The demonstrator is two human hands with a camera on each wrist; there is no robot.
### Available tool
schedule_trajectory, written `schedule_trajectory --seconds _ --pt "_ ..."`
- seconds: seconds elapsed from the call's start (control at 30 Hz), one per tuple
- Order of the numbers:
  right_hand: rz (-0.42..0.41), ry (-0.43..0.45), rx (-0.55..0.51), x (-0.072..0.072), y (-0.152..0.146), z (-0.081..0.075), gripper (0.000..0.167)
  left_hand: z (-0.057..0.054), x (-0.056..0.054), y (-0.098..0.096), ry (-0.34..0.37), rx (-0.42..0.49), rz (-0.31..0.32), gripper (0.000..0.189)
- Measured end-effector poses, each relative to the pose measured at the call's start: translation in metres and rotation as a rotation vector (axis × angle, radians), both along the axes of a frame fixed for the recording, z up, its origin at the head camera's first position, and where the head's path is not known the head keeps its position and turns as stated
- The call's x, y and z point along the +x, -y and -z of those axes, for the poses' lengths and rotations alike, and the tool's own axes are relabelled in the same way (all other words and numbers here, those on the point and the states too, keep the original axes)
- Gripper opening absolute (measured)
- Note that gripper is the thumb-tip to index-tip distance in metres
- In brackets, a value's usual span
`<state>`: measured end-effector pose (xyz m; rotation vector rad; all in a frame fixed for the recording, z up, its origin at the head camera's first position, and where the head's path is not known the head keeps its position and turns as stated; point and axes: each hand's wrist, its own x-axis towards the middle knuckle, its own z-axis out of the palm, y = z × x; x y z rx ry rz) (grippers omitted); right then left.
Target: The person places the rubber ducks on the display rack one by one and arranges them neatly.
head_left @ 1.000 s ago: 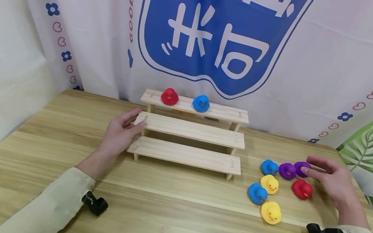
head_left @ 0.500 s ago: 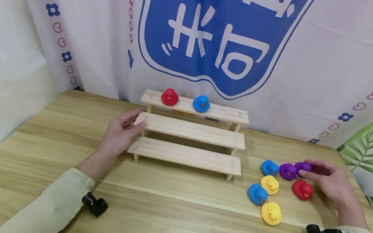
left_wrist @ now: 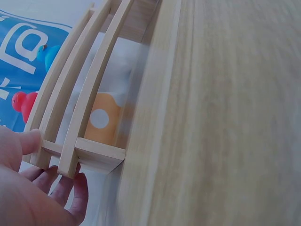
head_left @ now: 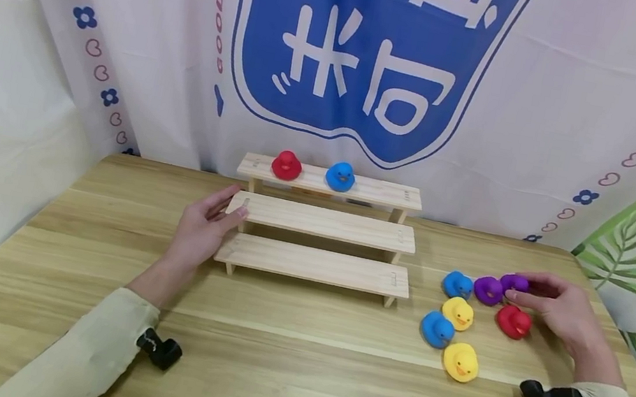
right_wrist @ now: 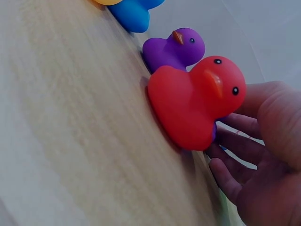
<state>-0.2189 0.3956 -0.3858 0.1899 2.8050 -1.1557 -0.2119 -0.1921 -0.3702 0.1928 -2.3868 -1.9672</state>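
My left hand [head_left: 199,227] grips the left end of a three-tier wooden shelf [head_left: 312,265]. In the left wrist view its thumb lies on the middle tier, fingers curled underneath. At the right, my right hand [head_left: 568,315] pinches the farther purple rubber duck [head_left: 514,283] between thumb and fingers, low at the tabletop. A second purple duck [head_left: 488,290] sits just left of it, and a red duck [head_left: 513,322] in front. In the right wrist view the red duck [right_wrist: 188,108] hides most of the pinched one.
On the top tier stand a red duck [head_left: 287,165] and a blue duck [head_left: 340,177]. Two more blue ducks, one farther [head_left: 457,284] and one nearer [head_left: 437,329], lie beside two yellow ducks [head_left: 461,362] on the table. A printed curtain [head_left: 170,94] hangs behind.
My right thumb and fingers have moved slightly left and closed onto the farther purple duck. My left hand keeps its grip on the shelf. The head view has shifted a little.
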Motion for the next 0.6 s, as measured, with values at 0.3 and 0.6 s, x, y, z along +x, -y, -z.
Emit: schedule_trajectory --seconds 0.3,0.6 --pt "0.003 -0.038 0.037 -0.0007 0.0023 -0.0022 0.076 0.0016 0.0006 0.0008 0.006 0.014 0.004 0.066" --pt "0.046 -0.078 0.017 0.0006 0.0045 -0.0065 0.074 0.0021 -0.001 0.0002 0.025 0.027 0.012 0.066"
